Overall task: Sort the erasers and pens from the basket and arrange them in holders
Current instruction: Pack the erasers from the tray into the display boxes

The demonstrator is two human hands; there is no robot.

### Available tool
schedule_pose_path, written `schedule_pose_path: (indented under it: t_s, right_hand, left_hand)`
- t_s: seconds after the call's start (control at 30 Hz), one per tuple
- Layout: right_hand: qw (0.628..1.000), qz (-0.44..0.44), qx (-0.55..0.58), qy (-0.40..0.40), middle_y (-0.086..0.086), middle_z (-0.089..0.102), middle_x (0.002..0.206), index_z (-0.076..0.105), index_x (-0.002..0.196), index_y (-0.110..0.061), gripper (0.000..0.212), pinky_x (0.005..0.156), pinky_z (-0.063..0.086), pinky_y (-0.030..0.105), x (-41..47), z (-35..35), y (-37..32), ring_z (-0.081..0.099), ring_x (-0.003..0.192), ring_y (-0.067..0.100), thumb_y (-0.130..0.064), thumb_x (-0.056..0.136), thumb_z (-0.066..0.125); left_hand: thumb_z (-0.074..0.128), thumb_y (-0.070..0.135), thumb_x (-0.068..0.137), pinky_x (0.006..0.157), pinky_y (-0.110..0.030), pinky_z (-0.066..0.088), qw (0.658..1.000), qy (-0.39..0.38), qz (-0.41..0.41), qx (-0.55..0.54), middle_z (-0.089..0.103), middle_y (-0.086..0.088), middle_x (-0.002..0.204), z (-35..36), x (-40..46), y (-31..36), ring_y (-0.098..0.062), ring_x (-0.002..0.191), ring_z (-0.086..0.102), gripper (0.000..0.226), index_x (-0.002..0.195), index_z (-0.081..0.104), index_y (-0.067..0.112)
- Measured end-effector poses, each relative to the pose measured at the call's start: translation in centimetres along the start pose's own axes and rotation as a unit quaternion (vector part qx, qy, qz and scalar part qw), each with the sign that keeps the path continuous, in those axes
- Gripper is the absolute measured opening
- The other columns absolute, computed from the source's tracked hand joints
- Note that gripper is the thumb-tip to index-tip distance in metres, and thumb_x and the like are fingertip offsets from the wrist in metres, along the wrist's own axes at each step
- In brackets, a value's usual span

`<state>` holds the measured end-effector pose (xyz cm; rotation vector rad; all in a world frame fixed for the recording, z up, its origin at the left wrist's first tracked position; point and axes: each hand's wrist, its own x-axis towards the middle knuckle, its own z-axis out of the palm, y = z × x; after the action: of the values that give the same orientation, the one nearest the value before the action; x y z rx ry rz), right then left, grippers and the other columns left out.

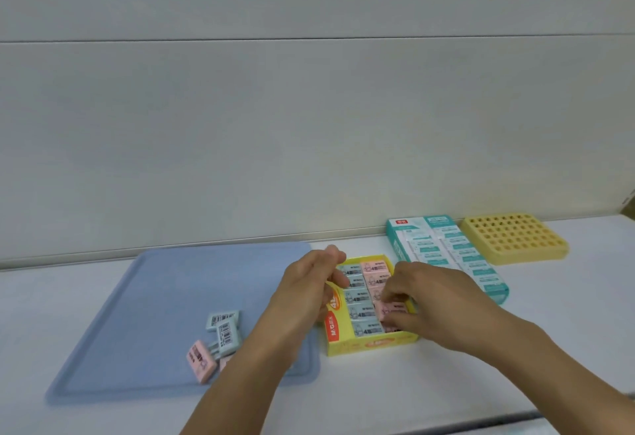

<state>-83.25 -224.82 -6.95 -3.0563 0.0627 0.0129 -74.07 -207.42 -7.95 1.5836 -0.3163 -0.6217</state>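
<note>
A yellow eraser box (372, 343) stands on the white table, filled with blue erasers (360, 312) on its left and pink ones on its right. My left hand (309, 283) grips the box's left wall with curled fingers. My right hand (426, 300) reaches into the right column, and its fingertips pinch a pink eraser (391, 307) there. On the blue tray (154, 297) at the left lie several loose erasers: blue ones (225, 330) with barcodes up and a pink one (201, 360).
A teal box of white erasers (446, 252) stands behind the yellow box. A yellow holder with many round holes (513, 239) sits at the far right against the wall. No pens are in sight.
</note>
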Motion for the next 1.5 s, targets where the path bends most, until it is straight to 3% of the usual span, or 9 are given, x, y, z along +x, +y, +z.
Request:
schedule_pose_path:
  t_s: [0.2,0.37,0.53,0.67,0.87,1.03,1.13,1.33,1.5]
  right_hand:
    - [1.0,-0.003,-0.005,-0.008,-0.013,0.057,0.1,0.064,0.099,-0.033,0.016,0.07,0.049,0.028,0.5,-1.0,-0.5,0.058,0.086,0.008,-0.039,0.085,0.058]
    - [0.999,-0.025,-0.023,-0.019,-0.01,0.056,0.1,0.07,0.103,-0.034,0.022,0.066,0.046,0.03,0.6,-0.8,-0.3,0.056,0.085,0.011,-0.043,0.09,0.056]
    - [0.999,-0.026,-0.01,0.024,-0.008,0.054,0.096,0.069,0.092,-0.029,0.024,0.064,0.045,0.029,0.2,0.0,-0.4,0.054,0.082,0.009,-0.043,0.094,0.05]
    - [0.949,0.007,0.258,0.181,-0.014,0.062,0.082,0.072,0.088,-0.036,0.025,0.068,0.047,0.027,0.5,-0.8,-2.4,0.058,0.077,0.005,-0.055,0.082,0.058]
    - [0.961,0.03,0.21,0.18,-0.011,0.059,0.078,0.07,0.103,-0.031,0.022,0.069,0.047,0.032,1.6,-0.9,-4.0,0.05,0.068,0.005,-0.043,0.085,0.066]
    - [0.972,0.029,0.169,0.162,-0.019,0.056,0.071,0.067,0.093,-0.038,0.015,0.062,0.042,0.027,1.2,-1.3,-3.2,0.051,0.065,-0.001,-0.047,0.08,0.064]
    - [0.977,0.051,0.188,0.09,-0.018,0.063,0.072,0.067,0.083,-0.038,0.014,0.065,0.05,0.031,0.6,-2.9,-0.7,0.058,0.069,0.002,-0.049,0.074,0.069]
    - [0.986,0.022,0.076,-0.144,-0.014,0.057,0.079,0.07,0.092,-0.038,0.015,0.063,0.044,0.022,-0.1,-3.5,1.0,0.055,0.073,0.003,-0.043,0.078,0.071]
    - [0.987,0.014,0.112,-0.114,-0.011,0.065,0.083,0.076,0.094,-0.032,0.013,0.071,0.05,0.024,0.5,-2.7,0.6,0.059,0.078,0.005,-0.031,0.081,0.075]
  left_hand:
    - [0.077,0.05,0.071,0.06,-0.018,0.038,0.895,0.006,0.093,0.437,0.056,0.019,0.093,0.2,-0.4,-1.4,0.003,0.078,0.053,0.044,0.106,0.053,0.042]
    - [0.078,0.053,0.069,0.058,-0.017,0.034,0.887,0.015,0.116,0.447,0.053,0.02,0.092,0.0,-0.2,-1.7,0.004,0.077,0.051,0.052,0.112,0.05,0.044]
    - [0.058,0.055,0.087,0.055,-0.019,0.047,0.999,0.04,0.025,-0.008,0.063,0.01,0.083,0.5,-0.4,-0.3,-0.005,0.061,0.059,0.035,0.105,0.066,0.026]
    - [0.049,0.064,0.078,0.073,-0.031,0.053,0.931,-0.02,-0.067,-0.359,0.063,-0.011,0.11,0.6,-0.7,1.5,-0.018,0.088,0.065,0.07,0.119,0.062,0.009]
    - [0.047,0.065,0.079,0.094,-0.036,0.049,0.915,-0.068,-0.057,-0.394,0.062,-0.016,0.129,0.9,-1.3,1.6,-0.024,0.107,0.068,0.078,0.131,0.051,0.006]
    - [0.048,0.061,0.086,0.1,-0.031,0.046,0.945,-0.118,-0.026,-0.305,0.068,-0.004,0.122,0.9,-1.9,1.1,-0.015,0.113,0.064,0.062,0.128,0.056,0.017]
    - [0.054,0.051,0.092,0.081,-0.031,0.057,0.994,-0.068,0.077,0.032,0.07,0.014,0.11,0.9,-1.6,0.4,-0.001,0.095,0.067,0.023,0.109,0.067,0.042]
    - [0.06,0.045,0.088,0.103,-0.034,0.035,0.83,-0.121,0.265,0.475,0.066,0.023,0.107,0.9,-1.0,-1.8,0.004,0.102,0.054,0.021,0.101,0.071,0.033]
    - [0.057,0.042,0.092,0.108,-0.032,0.025,0.817,-0.117,0.277,0.491,0.064,0.022,0.115,0.8,-0.7,-2.1,0.004,0.108,0.048,0.02,0.105,0.07,0.034]
